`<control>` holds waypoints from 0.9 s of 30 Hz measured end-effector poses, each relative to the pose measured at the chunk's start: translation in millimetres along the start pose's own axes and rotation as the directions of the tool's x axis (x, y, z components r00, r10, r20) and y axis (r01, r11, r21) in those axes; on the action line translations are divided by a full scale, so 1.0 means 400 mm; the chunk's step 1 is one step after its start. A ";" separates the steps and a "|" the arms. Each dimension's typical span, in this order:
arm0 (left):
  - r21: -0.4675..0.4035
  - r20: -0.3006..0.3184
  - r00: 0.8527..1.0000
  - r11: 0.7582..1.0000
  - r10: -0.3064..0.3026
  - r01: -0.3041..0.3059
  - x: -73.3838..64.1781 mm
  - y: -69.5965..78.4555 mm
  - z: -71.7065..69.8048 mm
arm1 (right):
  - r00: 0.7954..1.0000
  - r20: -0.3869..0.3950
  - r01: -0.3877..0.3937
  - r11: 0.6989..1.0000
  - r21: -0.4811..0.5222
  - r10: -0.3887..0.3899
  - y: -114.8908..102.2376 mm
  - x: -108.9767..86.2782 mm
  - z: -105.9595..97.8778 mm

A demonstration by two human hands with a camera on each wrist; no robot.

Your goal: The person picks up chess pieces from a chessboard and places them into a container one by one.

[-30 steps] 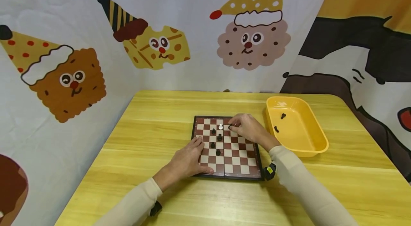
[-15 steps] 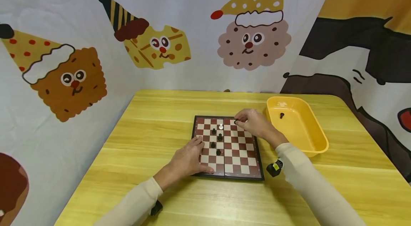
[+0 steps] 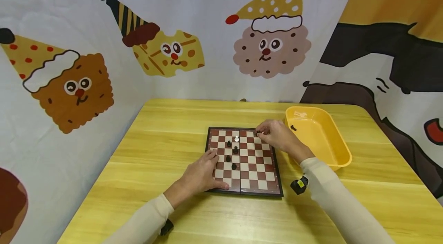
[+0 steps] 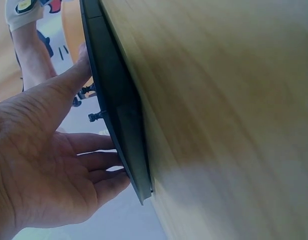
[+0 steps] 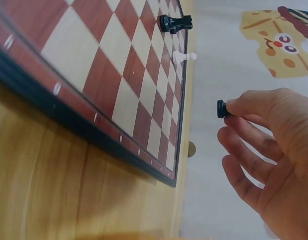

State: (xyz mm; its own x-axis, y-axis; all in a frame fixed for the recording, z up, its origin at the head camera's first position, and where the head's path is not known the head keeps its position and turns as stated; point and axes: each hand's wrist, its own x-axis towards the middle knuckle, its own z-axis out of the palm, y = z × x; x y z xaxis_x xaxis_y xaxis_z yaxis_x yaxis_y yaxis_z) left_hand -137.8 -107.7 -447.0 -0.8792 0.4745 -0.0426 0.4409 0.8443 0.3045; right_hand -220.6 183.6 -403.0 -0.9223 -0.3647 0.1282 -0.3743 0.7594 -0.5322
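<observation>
Thumb and forefinger of your right hand (image 3: 277, 136) pinch one small black piece (image 5: 221, 109), base facing the board (image 3: 257, 172), over its far right corner and seemingly clear of the surface. Piece should be light, rigid, maybe a bit slick; best grip is high on the body, base free. Your left hand (image 3: 202, 171) is spread wide, fingers on the board's left side, thumb at the near edge. Count on board: four black pieces (image 3: 235, 151), one white piece (image 3: 237, 139). Yellow tray (image 3: 323, 138), worktop's (image 3: 145, 151) far right corner: one black piece visible (image 3: 293, 127), rest partly hidden by your arm.
</observation>
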 end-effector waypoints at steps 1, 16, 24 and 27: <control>0.003 -0.001 1.000 1.000 0.004 -0.004 -0.002 -0.001 0.001 | 1.000 0.007 -0.007 1.000 -0.001 0.007 0.002 -0.002 0.000; -0.017 -0.001 1.000 1.000 0.008 -0.008 0.005 0.003 0.000 | 0.997 -0.006 -0.080 0.996 -0.042 0.080 0.034 -0.017 -0.065; -0.005 0.007 1.000 1.000 -0.001 0.001 0.004 0.004 -0.004 | 0.995 -0.011 -0.098 0.993 -0.069 0.098 0.042 -0.024 -0.093; -0.002 0.024 1.000 1.000 -0.003 0.003 0.001 0.007 -0.006 | 0.996 -0.015 -0.093 0.994 -0.055 0.092 0.046 -0.036 -0.104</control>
State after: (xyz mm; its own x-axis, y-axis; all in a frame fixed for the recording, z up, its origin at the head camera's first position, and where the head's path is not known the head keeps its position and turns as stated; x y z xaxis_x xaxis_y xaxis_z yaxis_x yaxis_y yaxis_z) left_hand -137.3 -105.7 -444.0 -0.8758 0.4781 -0.0663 0.4382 0.8451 0.3062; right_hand -218.3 225.3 -380.0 -0.9542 -0.2847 0.0915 -0.2917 0.8185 -0.4949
